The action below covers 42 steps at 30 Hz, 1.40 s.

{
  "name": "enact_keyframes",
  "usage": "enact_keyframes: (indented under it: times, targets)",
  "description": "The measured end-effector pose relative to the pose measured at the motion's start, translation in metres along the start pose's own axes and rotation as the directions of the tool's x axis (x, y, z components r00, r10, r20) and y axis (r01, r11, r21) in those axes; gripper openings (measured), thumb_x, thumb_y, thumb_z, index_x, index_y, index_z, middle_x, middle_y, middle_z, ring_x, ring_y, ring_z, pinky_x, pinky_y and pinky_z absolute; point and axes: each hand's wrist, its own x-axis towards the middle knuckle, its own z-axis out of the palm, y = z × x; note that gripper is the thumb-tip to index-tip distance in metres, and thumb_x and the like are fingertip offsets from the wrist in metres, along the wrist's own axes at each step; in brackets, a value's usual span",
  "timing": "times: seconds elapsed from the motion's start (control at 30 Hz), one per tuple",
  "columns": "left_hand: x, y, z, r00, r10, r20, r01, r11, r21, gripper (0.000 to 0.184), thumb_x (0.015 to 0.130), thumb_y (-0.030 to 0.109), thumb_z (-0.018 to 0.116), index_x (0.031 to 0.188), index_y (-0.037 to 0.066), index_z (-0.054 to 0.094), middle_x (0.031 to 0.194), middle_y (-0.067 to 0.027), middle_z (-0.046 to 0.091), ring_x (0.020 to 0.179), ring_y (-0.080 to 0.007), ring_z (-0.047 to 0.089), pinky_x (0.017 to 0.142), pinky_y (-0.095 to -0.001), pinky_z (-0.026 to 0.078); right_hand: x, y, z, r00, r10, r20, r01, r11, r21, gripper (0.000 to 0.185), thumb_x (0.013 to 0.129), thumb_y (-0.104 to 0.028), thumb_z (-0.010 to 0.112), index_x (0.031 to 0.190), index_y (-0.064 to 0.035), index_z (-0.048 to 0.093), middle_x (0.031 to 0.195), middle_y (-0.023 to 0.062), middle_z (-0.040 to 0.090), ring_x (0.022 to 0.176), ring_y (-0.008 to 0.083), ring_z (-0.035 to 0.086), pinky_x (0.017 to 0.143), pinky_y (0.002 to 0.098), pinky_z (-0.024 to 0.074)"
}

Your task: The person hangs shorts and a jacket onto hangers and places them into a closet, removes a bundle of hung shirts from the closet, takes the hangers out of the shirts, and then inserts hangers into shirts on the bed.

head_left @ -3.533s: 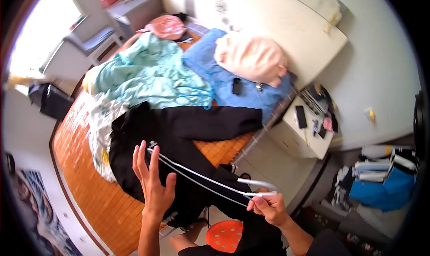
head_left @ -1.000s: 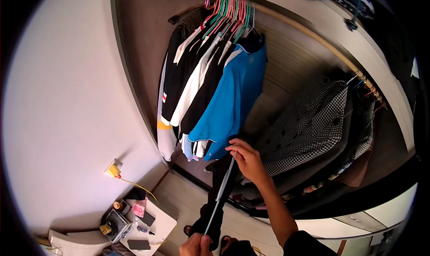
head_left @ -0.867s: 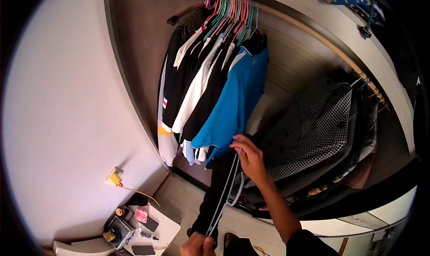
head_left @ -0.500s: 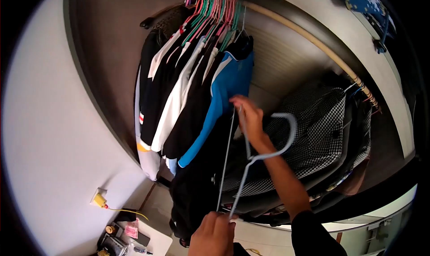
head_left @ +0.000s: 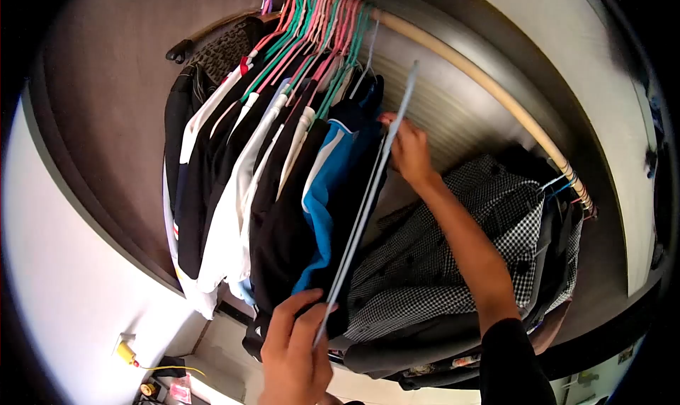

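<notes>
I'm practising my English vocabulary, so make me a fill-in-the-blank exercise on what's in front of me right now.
1. The left hand and the right hand are both on one ____.
2. The person's ____ hand is higher in the picture.
3. In the picture, the blue jacket hangs to the ____ of the checked coat.
4. The plug at lower left is ____.

Missing words: hanger; right; left; yellow.

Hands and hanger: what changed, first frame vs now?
The light grey wire hanger has gone from over the bed to the wardrobe, raised towards the pale wooden rod. The left hand, open and off the hanger at first, now holds its lower end; the right hand has shifted from beside the hook to the upper end. Unchanged: bright blue jacket and black-and-white checked coat still hang there.
</notes>
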Motion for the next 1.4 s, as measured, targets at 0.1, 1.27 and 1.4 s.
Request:
enact_keyframes:
  times: [0.1,1.27,1.4]
  targets:
    - [0.032,0.013,0.012,0.998,0.062,-0.019,-0.064,0.988,-0.141,0.022,0.087,0.003,0.067,0.109,0.001,0.063,0.118,-0.0234,0.058,0.112,-0.0423,0.057,0.092,-0.0438,0.048,0.014,0.038,0.003,1.000,0.030,0.005,-0.029,0.998,-0.051,0.022,0.098,-0.002,0.058,0.118,-0.0065,0.062,0.104,0.0241,0.068,0.087,0.0386,0.071,0.076,0.0392,0.0551]
    - [0.151,-0.022,0.032,0.956,0.287,-0.056,-0.267,0.936,0.231,0.035,0.082,-0.007,0.053,0.116,-0.008,0.045,0.122,-0.0285,0.054,0.091,-0.0426,0.067,0.076,-0.0438,0.057,0.090,0.120,0.090,0.969,0.173,0.173,-0.058,0.849,-0.525,0.025,0.095,-0.010,0.049,0.115,-0.0016,0.060,0.098,0.0256,0.063,0.098,0.0436,0.061,0.088,0.0524,0.0509]
    - [0.155,-0.046,0.038,0.937,0.288,-0.199,-0.259,0.953,0.160,0.044,0.086,-0.004,0.056,0.128,-0.002,0.045,0.119,-0.0284,0.059,0.092,-0.0469,0.065,0.077,-0.0502,0.056,0.107,0.139,0.107,0.960,0.174,0.221,-0.031,0.847,-0.531,0.034,0.092,-0.013,0.052,0.125,-0.0033,0.059,0.109,0.0266,0.066,0.102,0.0454,0.064,0.088,0.0527,0.0529]
